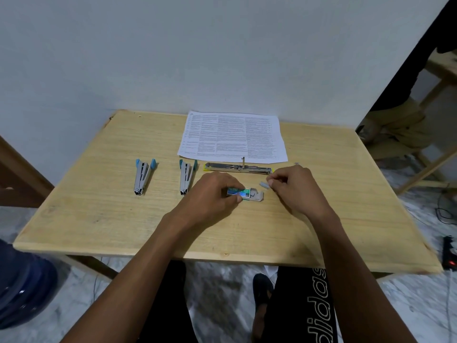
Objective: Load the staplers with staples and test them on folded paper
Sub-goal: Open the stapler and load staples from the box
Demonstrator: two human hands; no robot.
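Head view: person sitting at wooden table [99, 219], left hand [212, 191] gripping small staple box [243, 193] against tabletop, fingers curling round it, box flap lying open toward right. Right hand [294, 186] pinching short staple strip [263, 184] between thumb and fingertips, just beside box. Yellow stapler [237, 167] lying opened flat just behind hands. Blue stapler [142, 177] and teal stapler [186, 175] lying hinged open to left. Printed paper [232, 137] lying flat near wall.

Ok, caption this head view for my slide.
Left hand holds the staple box while right hand pinches a staple strip.
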